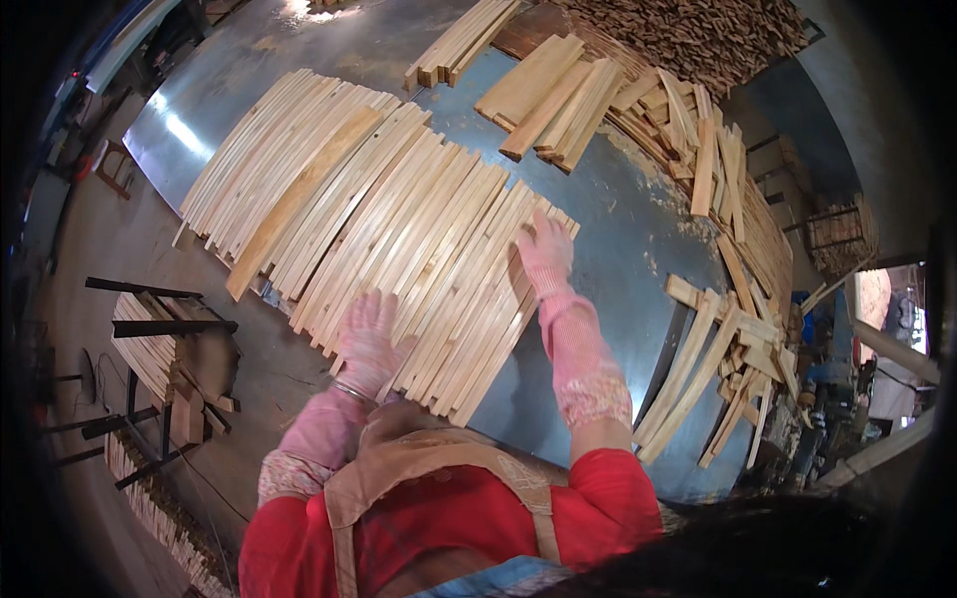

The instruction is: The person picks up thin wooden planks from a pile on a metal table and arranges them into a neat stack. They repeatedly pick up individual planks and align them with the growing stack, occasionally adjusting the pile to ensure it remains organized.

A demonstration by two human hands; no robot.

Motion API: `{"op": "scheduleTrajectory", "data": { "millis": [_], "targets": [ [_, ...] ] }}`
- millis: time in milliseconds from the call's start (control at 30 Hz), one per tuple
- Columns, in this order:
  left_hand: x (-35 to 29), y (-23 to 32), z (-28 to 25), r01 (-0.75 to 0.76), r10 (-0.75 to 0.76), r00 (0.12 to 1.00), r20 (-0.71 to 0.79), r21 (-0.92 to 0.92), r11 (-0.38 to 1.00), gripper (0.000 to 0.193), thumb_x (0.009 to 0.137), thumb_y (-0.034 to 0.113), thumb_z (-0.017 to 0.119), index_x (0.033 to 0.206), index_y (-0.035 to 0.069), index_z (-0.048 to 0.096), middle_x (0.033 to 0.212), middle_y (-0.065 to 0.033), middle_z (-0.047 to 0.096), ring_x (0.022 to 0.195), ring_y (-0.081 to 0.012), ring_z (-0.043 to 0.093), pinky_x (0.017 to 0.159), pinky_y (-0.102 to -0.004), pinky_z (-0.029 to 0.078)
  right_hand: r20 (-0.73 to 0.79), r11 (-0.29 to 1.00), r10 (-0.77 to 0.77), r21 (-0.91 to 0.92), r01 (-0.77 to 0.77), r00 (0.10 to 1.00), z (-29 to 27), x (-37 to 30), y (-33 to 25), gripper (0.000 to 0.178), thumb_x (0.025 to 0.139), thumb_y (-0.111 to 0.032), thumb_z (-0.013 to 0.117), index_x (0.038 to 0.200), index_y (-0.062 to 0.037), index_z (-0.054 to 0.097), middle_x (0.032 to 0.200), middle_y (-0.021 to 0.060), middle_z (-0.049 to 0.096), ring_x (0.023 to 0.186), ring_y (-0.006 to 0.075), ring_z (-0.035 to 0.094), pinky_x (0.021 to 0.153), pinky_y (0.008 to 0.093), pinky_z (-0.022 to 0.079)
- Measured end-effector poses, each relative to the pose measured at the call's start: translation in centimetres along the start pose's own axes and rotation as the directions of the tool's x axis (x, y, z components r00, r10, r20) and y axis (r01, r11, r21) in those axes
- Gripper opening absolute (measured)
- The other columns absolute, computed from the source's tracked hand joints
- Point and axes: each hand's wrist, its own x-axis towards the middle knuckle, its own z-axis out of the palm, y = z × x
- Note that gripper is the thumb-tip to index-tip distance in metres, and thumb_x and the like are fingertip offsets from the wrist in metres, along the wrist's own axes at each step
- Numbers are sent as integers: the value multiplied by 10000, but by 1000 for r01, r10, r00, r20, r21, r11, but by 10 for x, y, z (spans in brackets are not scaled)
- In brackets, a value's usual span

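Note:
A wide row of pale wooden strips (pixel 409 259) lies side by side on a blue-grey metal table (pixel 638 239). Near the strips' close ends, my left hand (pixel 367 344) rests flat with its fingers stretched out and a bangle at the wrist. My right hand (pixel 546 249) lies over the row's right edge toward the far ends, fingers extended and slightly apart. Neither hand is wrapped around a strip. One broader, darker board (pixel 299 204) lies slantwise on top of the row's left part.
Beyond the row lie loose planks (pixel 558 100) and a small bundle of strips (pixel 461 42). Jumbled offcuts (pixel 733 364) sit at the right, with a large wood stack (pixel 688 40) behind. Black metal racks (pixel 169 329) holding wood stand on the floor at left.

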Motion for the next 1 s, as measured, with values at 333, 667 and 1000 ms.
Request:
{"op": "scheduleTrajectory", "data": {
  "millis": [333,667,1000],
  "targets": [
    [7,34,28,41,-59,973,-222,-87,995,785,837,450,856,1477,69,608,1553,-213,532,1486,-431,434,1269,-612,296,394,985,85,105,-137,915,52,151,-18,511,989,-575,652,1206,-137,797,1340,148,740,1350,348,586,1138,492,418],
    [20,52,-36,414,-380,902,207,-670,617,495,990,396,737,1365,74,715,1214,-206,778,1183,-387,712,1059,-443,520,211,674,145,694,-253,967,-67,3,6,612,995,-241,721,1527,17,561,1387,215,704,1325,298,657,1131,387,484],
    [-1,20,-72,350,-283,919,275,-899,262,442,1030,292,739,1387,31,716,1162,-64,781,1055,-131,677,982,-313,529,598,607,267,505,-614,756,2,-147,-11,848,1013,-467,668,1581,87,369,1445,277,635,1362,399,602,1163,443,431]
  ]
}}
